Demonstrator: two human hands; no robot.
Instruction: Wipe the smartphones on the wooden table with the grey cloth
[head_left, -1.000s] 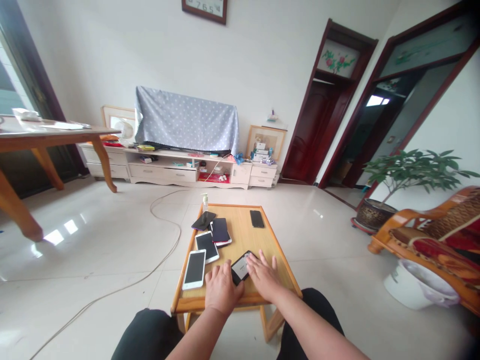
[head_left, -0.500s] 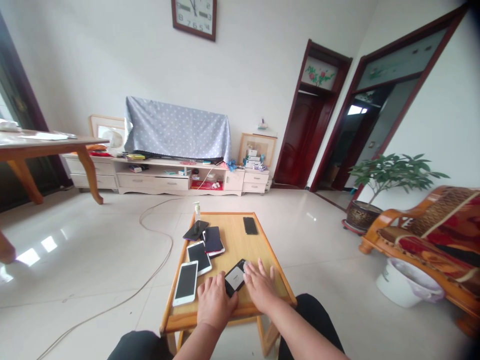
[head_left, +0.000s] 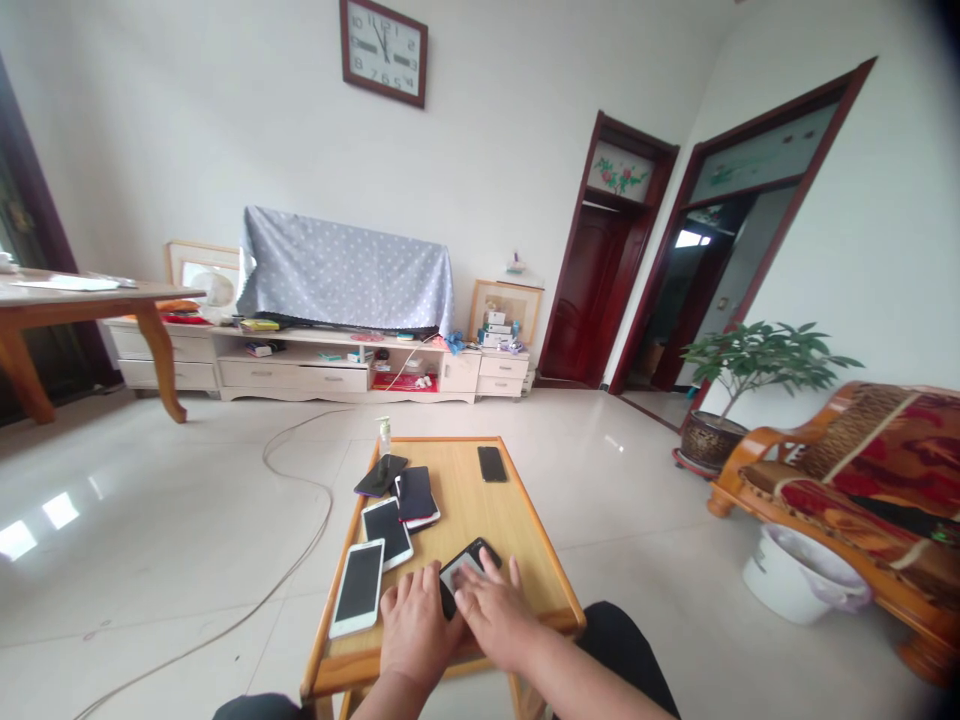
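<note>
A small wooden table point(head_left: 517, 545) stands in front of me with several phones on it. Both hands rest on a black phone point(head_left: 466, 562) near the front edge. My left hand point(head_left: 411, 628) steadies its lower left end with fingers flat. My right hand point(head_left: 487, 615) lies over the phone's screen, fingers spread and pressing on it. Left of my hands lies a white phone point(head_left: 358, 600), then another white one point(head_left: 387, 526), a dark red one point(head_left: 415, 494) and a black one point(head_left: 380, 475). A lone black phone point(head_left: 492, 463) lies at the far right.
A small pump bottle point(head_left: 384, 436) stands at the table's far left corner. A cable point(head_left: 300, 540) snakes over the tiled floor at left. A wooden chair point(head_left: 840, 470), white basin point(head_left: 795, 585) and potted plant point(head_left: 750, 380) are at right. A TV cabinet point(head_left: 315, 365) lines the far wall.
The view has tilted upward and the table sits lower in frame. My right hand slid left over the black phone's screen, covering more of it. My left hand stays beside it.
</note>
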